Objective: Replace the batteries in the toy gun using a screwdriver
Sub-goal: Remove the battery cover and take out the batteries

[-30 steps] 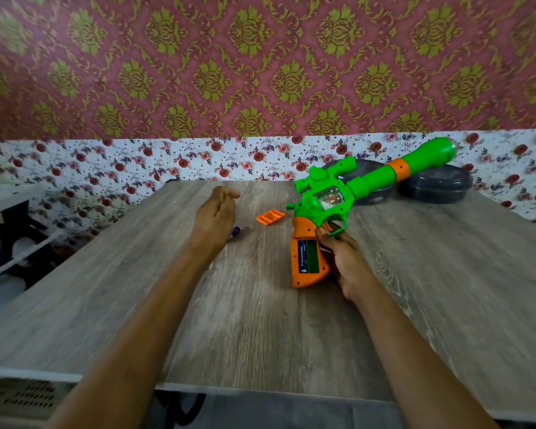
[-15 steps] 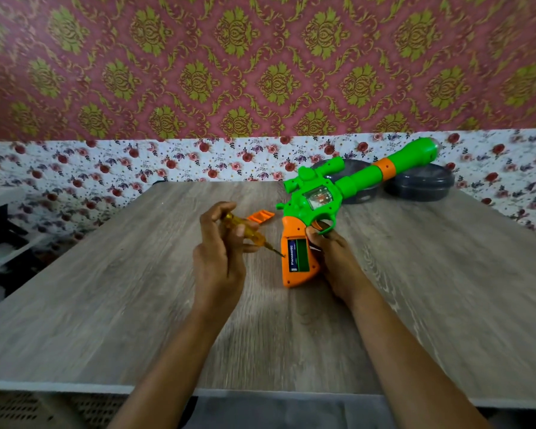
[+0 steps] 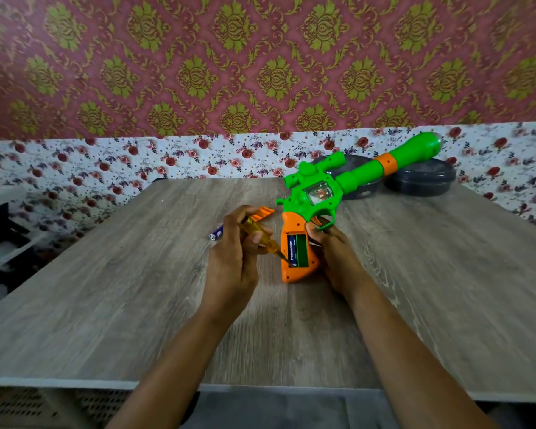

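A green and orange toy gun [image 3: 319,196] lies on the wooden table [image 3: 136,289], barrel pointing to the far right. Its orange grip has the battery compartment open, with one dark battery [image 3: 291,249] inside on the left side. My right hand [image 3: 334,252] grips the handle from the right. My left hand [image 3: 232,261] holds a yellow screwdriver [image 3: 262,239], whose tip touches the lower end of the battery. A loose battery [image 3: 215,235] and the orange compartment cover [image 3: 262,213] lie on the table behind my left hand.
Two dark round lidded containers [image 3: 421,178] sit at the table's far right edge against the flowered wall, partly behind the gun barrel. A white shelf unit [image 3: 0,212] stands left of the table.
My left hand picked up the screwdriver from the table and brought its tip to the open battery compartment. My right hand kept its hold on the gun's handle.
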### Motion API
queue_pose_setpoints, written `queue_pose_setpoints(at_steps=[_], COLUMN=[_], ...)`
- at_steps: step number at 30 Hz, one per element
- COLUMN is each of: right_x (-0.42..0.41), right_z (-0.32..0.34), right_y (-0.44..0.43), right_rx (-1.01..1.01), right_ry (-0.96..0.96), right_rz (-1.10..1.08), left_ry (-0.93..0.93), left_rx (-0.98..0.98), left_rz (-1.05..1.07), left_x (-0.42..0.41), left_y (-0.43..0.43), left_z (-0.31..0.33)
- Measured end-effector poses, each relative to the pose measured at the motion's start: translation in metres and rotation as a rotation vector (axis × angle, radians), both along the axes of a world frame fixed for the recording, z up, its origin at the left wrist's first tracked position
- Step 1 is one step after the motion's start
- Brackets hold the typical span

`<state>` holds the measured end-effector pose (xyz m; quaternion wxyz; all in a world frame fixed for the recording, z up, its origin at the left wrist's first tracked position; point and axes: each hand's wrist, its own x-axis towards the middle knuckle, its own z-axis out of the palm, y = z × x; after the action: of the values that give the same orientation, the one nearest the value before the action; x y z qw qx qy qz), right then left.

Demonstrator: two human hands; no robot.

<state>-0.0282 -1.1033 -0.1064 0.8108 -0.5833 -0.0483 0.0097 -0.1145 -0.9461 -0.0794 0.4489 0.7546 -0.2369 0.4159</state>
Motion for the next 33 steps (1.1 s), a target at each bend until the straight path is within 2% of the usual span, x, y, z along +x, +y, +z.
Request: queue_pose_setpoints(at_steps=[18, 24, 28, 33], right_x=[-0.001, 0.003, 0.0, 0.004], right_z=[0.003, 0.003, 0.003, 0.003], right_y=[0.0, 0.0, -0.002, 0.001], right_rx=[0.012, 0.094, 0.077, 0.066], right_ry=[0.028, 0.028, -0.01, 0.049], right_rz=[-0.023, -0.086, -0.079, -0.151], left_ry=[0.001, -0.058, -0.099, -0.429], left_rx=[0.081, 0.376, 0.491, 0.883], left_rz=[-0.051, -0.096, -0.085, -0.026], left_x=[-0.002, -0.008, -0.011, -0.015], left_y=[0.0, -0.005, -0.006, -0.007], left_z=[-0.001, -0.005, -0.003, -0.006])
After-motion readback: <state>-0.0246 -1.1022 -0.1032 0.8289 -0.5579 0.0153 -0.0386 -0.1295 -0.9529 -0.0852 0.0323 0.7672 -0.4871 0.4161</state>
